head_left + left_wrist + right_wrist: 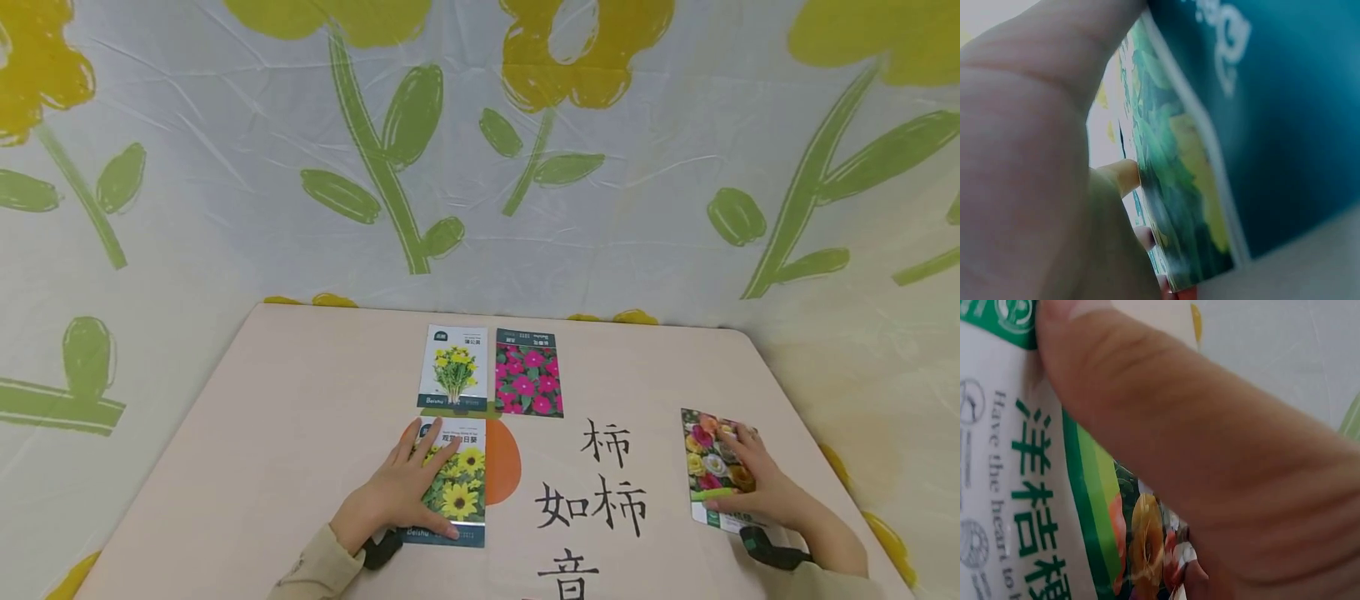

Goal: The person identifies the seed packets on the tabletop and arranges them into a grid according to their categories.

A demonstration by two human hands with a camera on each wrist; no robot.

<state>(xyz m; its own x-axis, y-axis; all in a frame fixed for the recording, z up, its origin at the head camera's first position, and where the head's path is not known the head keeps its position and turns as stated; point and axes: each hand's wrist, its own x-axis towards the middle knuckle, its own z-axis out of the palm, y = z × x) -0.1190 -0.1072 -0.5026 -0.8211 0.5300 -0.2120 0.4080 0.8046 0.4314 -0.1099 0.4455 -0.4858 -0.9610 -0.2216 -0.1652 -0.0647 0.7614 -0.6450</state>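
Note:
My left hand lies spread over a seed packet with yellow flowers, thumb near its dark lower band. In the left wrist view that packet's blue-green band fills the right side beside the thumb. At the right of the table, my right hand rests on a seed packet with mixed coloured blooms. Its fingers touch the upper part and the thumb lies across the lower part. The right wrist view shows green lettering on this packet's white lower part, with the thumb over its face.
Behind the left hand, a white packet with a yellow bunch lies beside a pink-flower packet. The pale tablecloth bears black characters and an orange round print. A flower-print curtain stands behind the table.

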